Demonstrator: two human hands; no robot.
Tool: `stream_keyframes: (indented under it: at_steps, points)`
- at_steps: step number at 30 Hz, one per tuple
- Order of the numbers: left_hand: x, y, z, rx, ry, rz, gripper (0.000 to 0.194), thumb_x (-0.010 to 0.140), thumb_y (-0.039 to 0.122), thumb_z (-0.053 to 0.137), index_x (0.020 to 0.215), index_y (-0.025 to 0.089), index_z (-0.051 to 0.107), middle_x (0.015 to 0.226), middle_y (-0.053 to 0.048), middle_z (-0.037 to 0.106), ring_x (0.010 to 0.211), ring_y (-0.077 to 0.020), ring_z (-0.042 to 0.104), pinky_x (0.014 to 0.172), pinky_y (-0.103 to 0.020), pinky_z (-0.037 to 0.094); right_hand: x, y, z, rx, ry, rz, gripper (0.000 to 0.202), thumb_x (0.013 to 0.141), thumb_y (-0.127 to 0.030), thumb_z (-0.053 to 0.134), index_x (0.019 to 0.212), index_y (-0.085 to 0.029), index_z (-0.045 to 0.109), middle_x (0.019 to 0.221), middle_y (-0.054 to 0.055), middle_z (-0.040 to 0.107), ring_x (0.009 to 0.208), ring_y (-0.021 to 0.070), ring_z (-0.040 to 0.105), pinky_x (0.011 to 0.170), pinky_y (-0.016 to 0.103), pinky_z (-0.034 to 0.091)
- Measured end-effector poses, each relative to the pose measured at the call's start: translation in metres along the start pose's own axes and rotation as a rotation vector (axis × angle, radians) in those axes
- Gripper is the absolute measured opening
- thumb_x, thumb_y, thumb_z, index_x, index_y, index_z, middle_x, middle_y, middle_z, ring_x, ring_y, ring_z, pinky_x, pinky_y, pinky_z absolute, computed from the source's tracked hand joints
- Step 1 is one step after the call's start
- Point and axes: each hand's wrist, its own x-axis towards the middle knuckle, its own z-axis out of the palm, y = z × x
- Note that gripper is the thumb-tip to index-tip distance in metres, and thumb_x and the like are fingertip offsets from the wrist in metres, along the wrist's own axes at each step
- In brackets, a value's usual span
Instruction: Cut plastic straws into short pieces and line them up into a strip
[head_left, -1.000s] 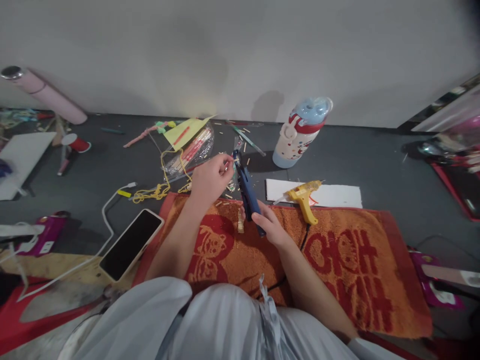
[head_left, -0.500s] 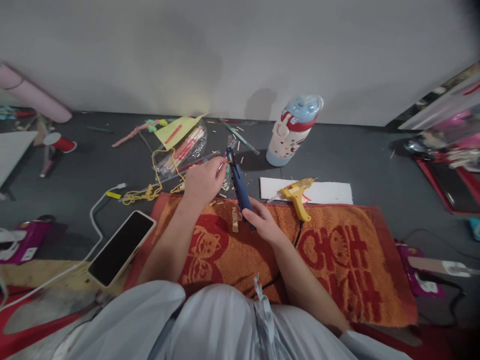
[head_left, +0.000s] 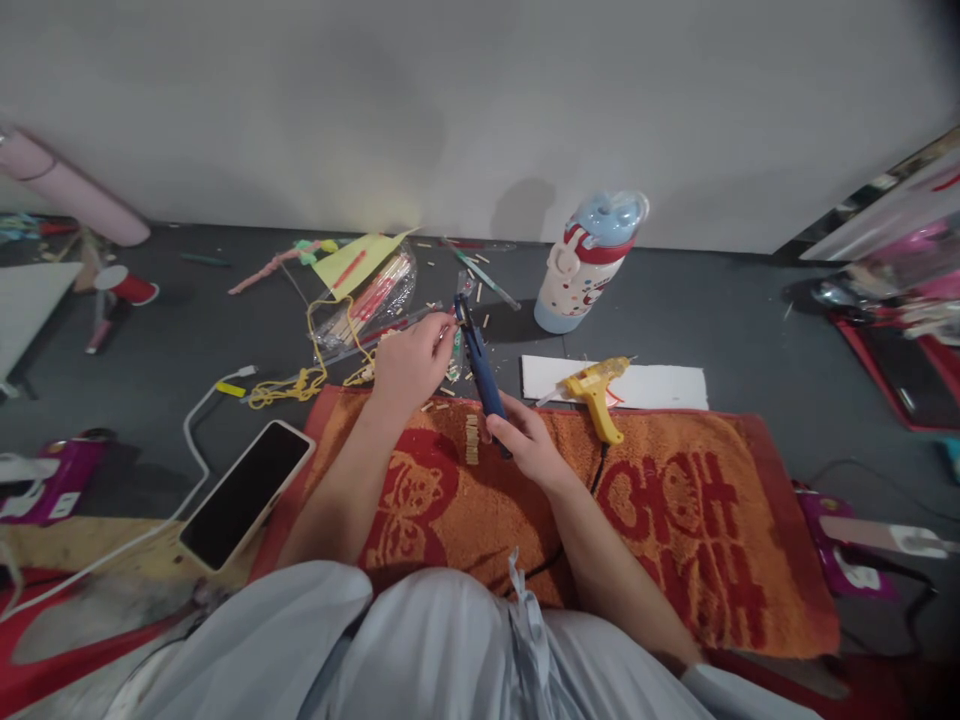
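My right hand (head_left: 529,440) is wrapped round the long handles of blue-handled pliers (head_left: 484,370). Their dark head points away from me, up and slightly to the left. Close against that head, my left hand (head_left: 414,358) pinches what looks like a thin wooden stick; its far side is hidden by the fingers. A short row of small cut stick pieces (head_left: 472,440) lies on the orange towel (head_left: 675,520), just left of the pliers' handles. More short stick pieces (head_left: 442,393) are scattered on the dark table beyond the towel's edge.
A yellow glue gun (head_left: 598,393) rests on a white strip (head_left: 667,385) at right. Behind it stands a water bottle (head_left: 589,265). To the left lie a bag of sticks (head_left: 382,295), yellow cord (head_left: 292,388), a phone (head_left: 247,495) and a white cable (head_left: 196,445).
Both hands keep their hold near the same spot. The whole view has shifted very slightly, and more of the row of stick pieces shows beside my right hand.
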Motion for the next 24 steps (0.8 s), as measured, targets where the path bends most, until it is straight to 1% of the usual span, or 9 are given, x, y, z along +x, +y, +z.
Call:
stream_keyframes:
  at_steps: [4,8,12,17,21,24]
  points:
    - [0.0000,-0.0013,0.0010,-0.003,-0.005,0.016,0.026,0.090,0.035,0.045,0.098,0.020,0.064,0.080,-0.004,0.072,0.070,-0.0155,0.066,0.061,-0.026,0.040,0.0005,0.0014,0.0007,-0.010,0.018,0.005,0.037,0.081,-0.056,0.053,0.090,-0.020,0.051,0.066,-0.002,0.045,0.060,0.0123,0.041,0.054,0.025,0.034]
    - [-0.0006,-0.0047,0.0035,0.032,0.006,0.068,0.030,0.092,0.034,0.040,0.098,0.019,0.065,0.088,-0.006,0.073,0.077,-0.0175,0.067,0.063,-0.026,0.041,0.0006,0.0038,0.0006,-0.015,-0.028,-0.012,0.034,0.084,-0.053,0.051,0.086,-0.020,0.050,0.067,-0.002,0.045,0.061,0.0123,0.041,0.055,0.025,0.033]
    - [-0.0022,-0.0067,0.0061,0.062,0.025,0.106,0.033,0.093,0.035,0.037,0.097,0.018,0.065,0.088,-0.007,0.073,0.077,-0.0171,0.067,0.062,-0.026,0.040,0.0004,0.0038,0.0001,-0.016,-0.051,-0.037,0.035,0.085,-0.054,0.050,0.086,-0.019,0.049,0.071,-0.001,0.044,0.063,0.0126,0.040,0.058,0.026,0.033]
    - [-0.0037,-0.0047,0.0076,0.090,0.033,0.115,0.032,0.093,0.035,0.037,0.093,0.019,0.065,0.085,-0.007,0.073,0.074,-0.0172,0.067,0.060,-0.026,0.039,0.0001,0.0016,-0.0010,-0.016,-0.051,-0.012,0.039,0.082,-0.059,0.051,0.088,-0.020,0.050,0.074,0.000,0.046,0.067,0.0140,0.041,0.061,0.027,0.034]
    - [-0.0035,-0.0026,0.0070,0.124,0.029,0.131,0.032,0.093,0.033,0.038,0.090,0.019,0.066,0.083,-0.006,0.073,0.070,-0.0167,0.066,0.057,-0.026,0.038,-0.0003,-0.0005,-0.0013,0.001,-0.031,-0.011,0.039,0.081,-0.057,0.054,0.089,-0.020,0.051,0.075,0.000,0.048,0.069,0.0143,0.042,0.064,0.027,0.036]
    - [-0.0027,-0.0025,0.0069,0.126,0.028,0.112,0.031,0.092,0.033,0.039,0.090,0.019,0.066,0.083,-0.006,0.073,0.072,-0.0166,0.067,0.057,-0.026,0.038,-0.0003,-0.0020,-0.0009,-0.011,-0.011,-0.010,0.038,0.081,-0.056,0.055,0.088,-0.019,0.052,0.074,0.000,0.048,0.069,0.0141,0.043,0.065,0.027,0.036]
